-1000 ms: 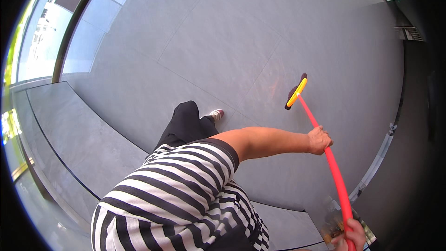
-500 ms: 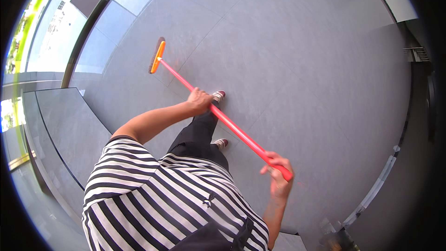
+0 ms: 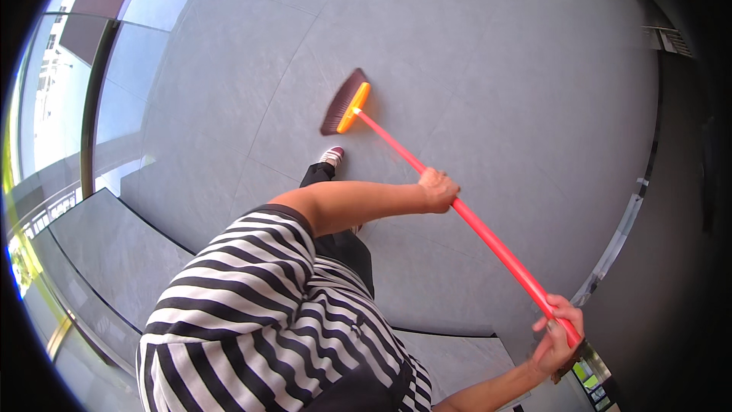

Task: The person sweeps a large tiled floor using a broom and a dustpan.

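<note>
A broom [image 3: 496, 244] with a long red handle slants across the view, from the floor ahead of me down to the lower right. My left hand [image 3: 439, 190] is closed around the middle of the handle, the arm stretched across my body. Close to the handle's top end, my right hand [image 3: 562, 333] wraps it with curled fingers. At the far end, the orange broom head [image 3: 354, 107] carries dark brown bristles [image 3: 342, 104] that fan out to the left over the grey floor. Whether the bristles touch the floor, I cannot tell.
Grey tiled floor [image 3: 488, 61] spreads ahead and to the right. Glass panels with a dark frame [image 3: 93, 107] stand at the left, beside a low grey ledge [image 3: 114, 248]. A dark wall [image 3: 671, 206] runs along the right. My shoe [image 3: 333, 156] is just behind the bristles.
Both hands have moved right with the broom, still gripping it. The broom head has swung right, and its bristles now show more widely. My body has turned and one foot has shifted.
</note>
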Demonstrator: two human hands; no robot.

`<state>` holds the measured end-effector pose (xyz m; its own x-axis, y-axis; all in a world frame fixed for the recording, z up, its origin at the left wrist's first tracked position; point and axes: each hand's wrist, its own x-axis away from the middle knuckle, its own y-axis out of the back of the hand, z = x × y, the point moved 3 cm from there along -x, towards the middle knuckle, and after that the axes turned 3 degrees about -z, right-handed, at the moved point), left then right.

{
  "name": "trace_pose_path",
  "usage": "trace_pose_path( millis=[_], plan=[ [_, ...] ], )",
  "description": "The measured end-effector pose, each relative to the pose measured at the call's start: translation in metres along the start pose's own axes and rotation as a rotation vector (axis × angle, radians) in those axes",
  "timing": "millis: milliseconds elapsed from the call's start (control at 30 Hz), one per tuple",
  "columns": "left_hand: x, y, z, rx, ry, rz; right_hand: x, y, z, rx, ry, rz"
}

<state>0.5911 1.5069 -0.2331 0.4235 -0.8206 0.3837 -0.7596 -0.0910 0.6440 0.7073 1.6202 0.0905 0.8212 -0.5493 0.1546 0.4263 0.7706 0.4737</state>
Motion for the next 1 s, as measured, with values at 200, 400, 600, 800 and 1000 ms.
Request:
trace_pose_path(
  millis=[200, 400, 600, 800, 1000],
  plan=[
    [-0.079, 0.021, -0.101, 0.237, -0.340, -0.162, 0.008, -0.022, 0.095, 0.428, 0.497, 0.117],
    [-0.017, 0.071, -0.117, -0.048, -0.423, -0.175, 0.047, 0.060, 0.086, 0.127, 0.722, -0.233],
    [0.026, 0.089, 0.055, -0.191, 0.128, -0.150, -0.059, 0.002, -0.065, -0.453, -0.058, -0.019],
    [0.084, 0.076, 0.286, -0.358, 0.679, -0.240, -0.126, -0.226, -0.115, -0.721, -0.282, 0.523],
    [-0.038, 0.078, 0.256, -0.272, 0.513, -0.063, -0.190, -0.167, -0.136, -0.650, -0.350, 0.303]
  ],
)
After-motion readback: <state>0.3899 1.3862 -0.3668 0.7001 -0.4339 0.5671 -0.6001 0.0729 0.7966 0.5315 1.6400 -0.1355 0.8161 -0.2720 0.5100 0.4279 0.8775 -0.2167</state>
